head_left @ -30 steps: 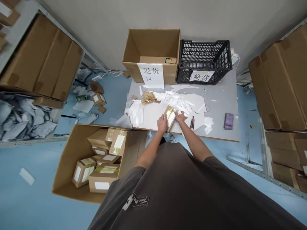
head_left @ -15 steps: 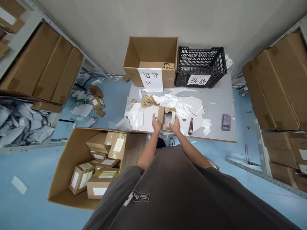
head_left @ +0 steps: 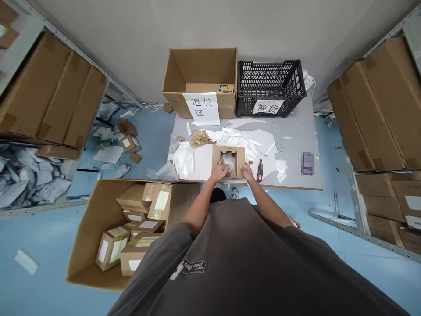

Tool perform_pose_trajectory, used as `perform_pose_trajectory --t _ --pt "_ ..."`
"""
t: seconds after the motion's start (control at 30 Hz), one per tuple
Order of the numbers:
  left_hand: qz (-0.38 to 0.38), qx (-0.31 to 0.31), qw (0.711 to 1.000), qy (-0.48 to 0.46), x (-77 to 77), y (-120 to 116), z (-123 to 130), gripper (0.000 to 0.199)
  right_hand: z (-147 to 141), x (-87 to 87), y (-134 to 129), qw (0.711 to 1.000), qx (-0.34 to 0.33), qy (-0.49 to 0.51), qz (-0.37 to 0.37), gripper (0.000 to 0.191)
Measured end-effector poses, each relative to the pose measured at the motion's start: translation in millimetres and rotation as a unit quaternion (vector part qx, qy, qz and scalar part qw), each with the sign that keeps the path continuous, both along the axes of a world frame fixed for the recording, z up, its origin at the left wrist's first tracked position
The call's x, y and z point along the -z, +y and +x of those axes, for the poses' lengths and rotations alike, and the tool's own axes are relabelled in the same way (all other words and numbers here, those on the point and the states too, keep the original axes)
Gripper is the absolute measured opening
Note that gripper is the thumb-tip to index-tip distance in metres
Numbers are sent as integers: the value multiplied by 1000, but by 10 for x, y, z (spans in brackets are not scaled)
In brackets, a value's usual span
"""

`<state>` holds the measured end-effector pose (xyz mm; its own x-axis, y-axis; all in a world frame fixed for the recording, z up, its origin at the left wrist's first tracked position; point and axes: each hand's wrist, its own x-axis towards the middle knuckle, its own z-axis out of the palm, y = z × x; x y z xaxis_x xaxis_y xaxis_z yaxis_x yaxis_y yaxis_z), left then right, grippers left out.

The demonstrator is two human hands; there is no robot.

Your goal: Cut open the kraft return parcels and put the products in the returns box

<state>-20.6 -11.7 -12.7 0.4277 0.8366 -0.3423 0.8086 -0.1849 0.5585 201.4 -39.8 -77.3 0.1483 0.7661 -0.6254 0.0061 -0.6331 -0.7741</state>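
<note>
A small open cardboard box (head_left: 240,157) stands on the table in front of me, its side flaps folded out. Inside it shows something whitish in clear wrapping (head_left: 228,159), its kind hard to make out. My left hand (head_left: 220,171) reaches over the left flap, fingers stretched to the wrapped contents. At the other side, my right hand (head_left: 247,171) grips the right flap and edge of the box. A red and black box cutter (head_left: 260,170) lies just right of that hand.
White paper scraps (head_left: 238,139) and crumpled brown paper (head_left: 199,138) litter the table (head_left: 296,145). Behind stand a labelled carton (head_left: 226,103) and a black plastic crate (head_left: 289,107). A large carton of boxes (head_left: 79,259) is at my left. Shelves flank both sides.
The box's flaps have spread outward, showing more of its inside. My left hand has moved from the box's left side to over its opening; my right hand stays at the right side.
</note>
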Motion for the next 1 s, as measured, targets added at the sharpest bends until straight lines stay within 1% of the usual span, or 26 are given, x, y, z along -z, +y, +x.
perform_pose_trajectory --t 0.07,0.13,0.2,0.3,0.37,0.43,0.47,0.5,0.57,0.63,0.67,0.7,0.77,0.8,0.87,0.9,0.93,1.0 --pt "-18 31 999 -9 -31 -8 -78 40 1 29 6 1000 -4 -4 5 74" --pt "-11 46 999 -11 -46 -58 -131 28 23 49 13 1000 -5 -7 13 76" --pt "2 14 999 -30 -44 -129 -148 23 49 62 19 1000 -4 -10 19 79" --pt "-10 -63 994 -92 -24 -211 -139 25 59 73 26 1000 -4 -11 21 85" --pt "-33 -70 991 -105 -2 -229 -136 26 37 75 32 1000 5 -6 24 89" --pt "-40 -45 995 -84 26 -231 -140 24 2 68 37 999 13 -17 28 89" --pt "-31 -30 997 -68 41 -232 -142 28 -15 57 39 999 13 -36 29 87" --pt "-15 -18 998 -52 56 -234 -142 37 -29 39 39 997 8 -64 30 85" --pt "15 -3 999 -28 86 -245 -130 53 -36 -24 34 989 -17 -145 38 79" --pt "26 2 1000 -11 114 -262 -105 63 -21 -126 34 963 -57 -254 70 71" --pt "26 3 1000 -7 127 -270 -89 64 -14 -190 43 941 -85 -312 99 65" --pt "24 4 1000 -7 139 -277 -75 64 -16 -260 62 913 -122 -366 134 56" --pt "24 4 1000 -9 164 -287 -50 57 -72 -403 145 845 -220 -442 208 35" --pt "26 4 1000 -10 177 -289 -40 52 -135 -469 212 811 -276 -456 240 28" --pt "29 6 999 -11 201 -290 -28 39 -329 -580 386 757 -385 -448 280 28" --pt "32 10 999 -12 212 -290 -24 32 -447 -622 485 737 -430 -439 283 29" --pt "36 17 999 -12 224 -290 -21 25 -565 -656 583 723 -466 -434 268 29" --pt "48 34 998 -11 245 -296 -15 14 -755 -700 753 714 -503 -439 210 33"
